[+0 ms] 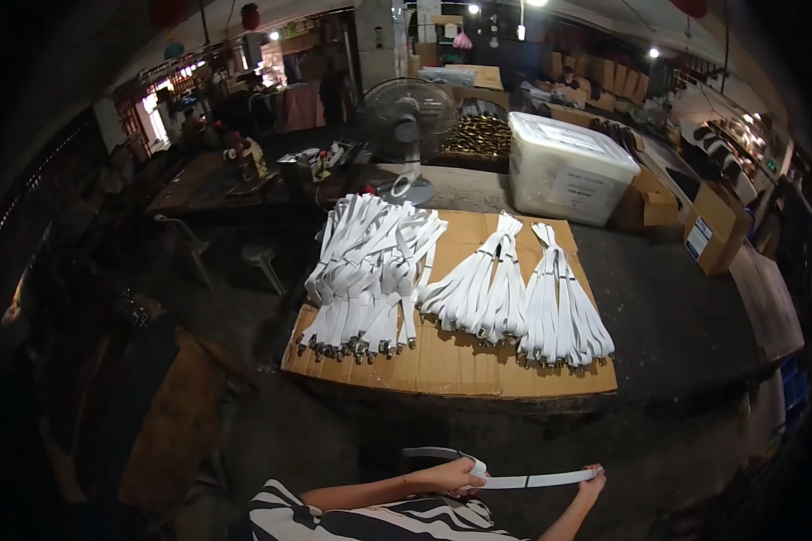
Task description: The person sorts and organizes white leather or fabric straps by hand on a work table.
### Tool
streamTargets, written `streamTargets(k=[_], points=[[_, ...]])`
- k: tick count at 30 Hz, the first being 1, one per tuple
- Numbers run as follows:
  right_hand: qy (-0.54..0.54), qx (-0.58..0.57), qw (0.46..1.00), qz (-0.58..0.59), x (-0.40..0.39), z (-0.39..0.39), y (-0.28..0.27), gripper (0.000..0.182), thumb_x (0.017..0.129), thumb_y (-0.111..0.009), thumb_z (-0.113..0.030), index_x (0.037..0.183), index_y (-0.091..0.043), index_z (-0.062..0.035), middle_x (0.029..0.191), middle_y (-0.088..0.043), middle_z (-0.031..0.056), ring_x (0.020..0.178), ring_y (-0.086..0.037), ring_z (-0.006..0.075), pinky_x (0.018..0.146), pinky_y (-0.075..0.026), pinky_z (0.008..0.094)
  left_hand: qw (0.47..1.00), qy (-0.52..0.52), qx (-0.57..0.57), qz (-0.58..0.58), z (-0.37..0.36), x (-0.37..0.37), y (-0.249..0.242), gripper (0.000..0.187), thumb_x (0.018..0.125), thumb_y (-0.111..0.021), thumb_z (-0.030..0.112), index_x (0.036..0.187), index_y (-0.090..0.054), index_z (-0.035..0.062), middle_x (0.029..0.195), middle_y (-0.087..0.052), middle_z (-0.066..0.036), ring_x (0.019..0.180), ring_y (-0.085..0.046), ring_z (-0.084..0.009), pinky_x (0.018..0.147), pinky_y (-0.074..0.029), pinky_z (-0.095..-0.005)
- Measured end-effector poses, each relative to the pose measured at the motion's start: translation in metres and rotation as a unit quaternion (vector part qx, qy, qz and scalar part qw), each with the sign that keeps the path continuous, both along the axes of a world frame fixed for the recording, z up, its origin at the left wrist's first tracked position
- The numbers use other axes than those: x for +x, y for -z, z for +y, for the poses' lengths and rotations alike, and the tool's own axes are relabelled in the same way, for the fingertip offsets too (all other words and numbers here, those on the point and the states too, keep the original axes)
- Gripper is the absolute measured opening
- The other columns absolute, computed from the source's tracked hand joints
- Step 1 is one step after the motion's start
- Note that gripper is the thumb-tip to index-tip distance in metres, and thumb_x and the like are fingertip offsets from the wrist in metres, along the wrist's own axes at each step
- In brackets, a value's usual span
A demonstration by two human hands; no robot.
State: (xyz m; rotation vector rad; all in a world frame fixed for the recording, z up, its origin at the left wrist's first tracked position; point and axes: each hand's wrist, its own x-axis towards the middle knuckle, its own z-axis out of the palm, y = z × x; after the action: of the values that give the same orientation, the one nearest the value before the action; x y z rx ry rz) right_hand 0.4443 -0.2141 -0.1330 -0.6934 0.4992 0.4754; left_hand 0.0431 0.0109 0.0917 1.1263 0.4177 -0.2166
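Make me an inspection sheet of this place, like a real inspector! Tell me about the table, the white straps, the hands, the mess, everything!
Surface: dark table, with a flat cardboard sheet on it.
Job's things: on the cardboard, a big strap pile, a middle bunch and a right bunch, all white; one held strap.
Clutter: fan, white tub and cardboard box beyond or beside the cardboard.
Hands: left hand and right hand hold the strap stretched between them.
Cables: none I can make out for sure.
Surroundings: dim workshop, bright ceiling lamp, small stool.

White strap (537, 481) partly behind hands (451, 475)
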Motion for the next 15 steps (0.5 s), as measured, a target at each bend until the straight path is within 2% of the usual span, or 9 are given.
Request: streamTargets(k=[2,5,6,8,9,10,12,13,15], points=[[-0.006,-0.024,1.0,-0.008,0.014,-0.023,0.015,0.031,0.096,-0.035,-0.027,0.077,-0.049,-0.007,0.063,-0.046,0.0037,0.055,-0.045,0.0168,0.053,-0.044,0.0309,1.0,-0.01,-0.008,0.001,0.0,-0.003,0.0,0.018,0.09,-0.051,0.015,0.095,-0.057,-0.0004,0.066,-0.052,0.0,0.05,-0.045,-0.0073,0.045,-0.034,-0.0225],[0.019,-0.06,0.997,0.055,0.021,-0.045,0.013,0.039,0.098,-0.028,-0.032,0.077,-0.049,-0.0064,0.065,-0.051,0.0062,0.057,-0.049,0.0189,0.054,-0.047,0.0332,0.994,-0.006,0.105,0.016,-0.012,-0.007,-0.001,0.025,0.085,-0.055,0.024,0.09,-0.06,-0.0001,0.061,-0.053,-0.001,0.052,-0.048,-0.0098,0.048,-0.038,-0.0256],[0.017,-0.06,0.997,0.054,0.02,-0.048,0.014,0.039,0.098,-0.028,-0.032,0.077,-0.049,-0.0064,0.065,-0.051,0.0062,0.057,-0.049,0.0189,0.054,-0.047,0.0332,0.981,0.017,0.189,-0.026,-0.014,-0.007,0.001,0.032,0.083,-0.056,0.028,0.094,-0.061,-0.0015,0.065,-0.058,-0.008,0.057,-0.055,-0.0147,0.053,-0.043,-0.0283],[0.018,-0.113,0.992,0.043,0.022,-0.056,0.02,0.039,0.099,-0.026,-0.032,0.081,-0.048,-0.005,0.066,-0.051,0.0059,0.056,-0.048,0.0185,0.054,-0.046,0.0329,0.962,0.025,0.265,-0.062,-0.022,-0.008,-0.003,0.039,0.082,-0.057,0.032,0.098,-0.06,-0.0036,0.067,-0.06,-0.015,0.062,-0.061,-0.0235,0.058,-0.046,-0.0333],[0.039,-0.101,0.993,0.048,0.025,-0.06,0.028,0.036,0.098,-0.028,-0.03,0.081,-0.048,-0.0043,0.066,-0.051,0.0061,0.056,-0.048,0.0182,0.053,-0.047,0.0328,0.951,0.003,0.293,-0.099,-0.029,-0.007,0.019,0.043,0.083,-0.058,0.036,0.092,-0.06,-0.0064,0.068,-0.06,-0.021,0.064,-0.062,-0.0307,0.058,-0.046,-0.0373],[0.039,-0.102,0.993,0.047,0.026,-0.061,0.029,0.036,0.098,-0.028,-0.03,0.081,-0.048,-0.0043,0.066,-0.051,0.0061,0.056,-0.048,0.0182,0.053,-0.047,0.0328,0.951,0.003,0.293,-0.1,-0.026,-0.006,0.008,0.043,0.083,-0.058,0.036,0.092,-0.06,-0.0064,0.068,-0.06,-0.021,0.064,-0.062,-0.0307,0.058,-0.046,-0.0373],[0.062,-0.113,0.989,0.067,0.011,-0.059,0.014,0.033,0.097,-0.031,-0.027,0.081,-0.048,-0.0036,0.064,-0.049,0.0054,0.055,-0.048,0.0172,0.052,-0.046,0.0312,0.942,0.099,0.321,0.003,-0.02,-0.006,-0.023,0.043,0.088,-0.056,0.036,0.086,-0.059,-0.0073,0.066,-0.059,-0.017,0.06,-0.057,-0.0211,0.056,-0.044,-0.0356],[0.066,-0.113,0.989,0.067,0.01,-0.064,0.016,0.033,0.097,-0.031,-0.027,0.081,-0.048,-0.0036,0.064,-0.049,0.0054,0.055,-0.048,0.0172,0.052,-0.046,0.0312,0.941,0.061,0.33,-0.04,-0.023,-0.007,-0.02,0.047,0.09,-0.054,0.037,0.08,-0.057,-0.0089,0.062,-0.057,-0.019,0.056,-0.055,-0.0225,0.053,-0.042,-0.0383],[0.049,-0.085,0.994,0.042,0.011,-0.072,0.025,0.029,0.096,-0.033,-0.023,0.082,-0.048,-0.0031,0.063,-0.047,0.005,0.054,-0.047,0.0162,0.051,-0.046,0.0293,0.934,0.076,0.345,-0.062,-0.024,-0.009,-0.02,0.049,0.09,-0.053,0.038,0.076,-0.056,-0.0093,0.06,-0.054,-0.02,0.053,-0.053,-0.0235,0.052,-0.041,-0.0389]])
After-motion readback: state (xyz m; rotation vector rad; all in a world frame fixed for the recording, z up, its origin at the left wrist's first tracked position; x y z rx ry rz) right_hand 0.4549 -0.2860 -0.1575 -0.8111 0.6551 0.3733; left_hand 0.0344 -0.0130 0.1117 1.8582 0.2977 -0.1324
